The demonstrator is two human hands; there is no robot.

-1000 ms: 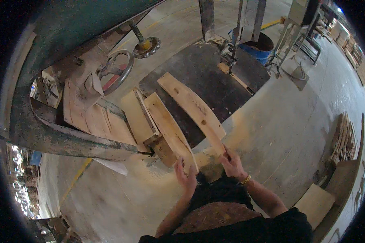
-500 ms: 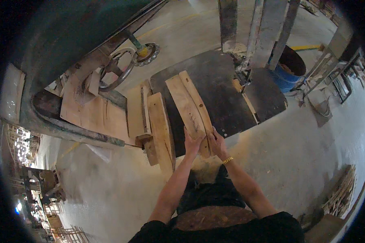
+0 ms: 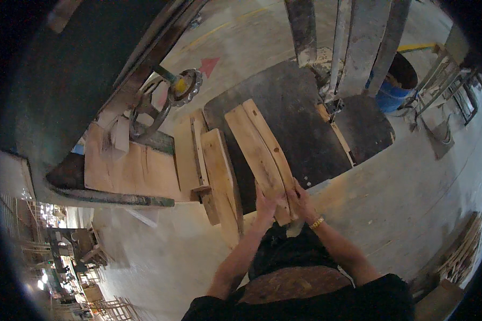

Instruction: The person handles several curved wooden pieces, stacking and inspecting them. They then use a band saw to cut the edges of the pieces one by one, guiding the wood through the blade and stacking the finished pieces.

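board [image 3: 218, 171] over at ten o'clock; left hand [image 3: 266, 206] gripping one curved piece [image 3: 256, 158], right hand [image 3: 303, 202] clasping a second piece [image 3: 273, 144] alongside, both aimed at eleven over the dark table [image 3: 300, 107]! aligning, i'd say; next calls for even pressure.

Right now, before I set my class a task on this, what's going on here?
The person's left hand grips the left curved board toward its near end, and the right hand does likewise with the right curved board. They lie side by side over a black machine table; whether they rest on it is hard to tell. Another wooden board sits apart to their left.
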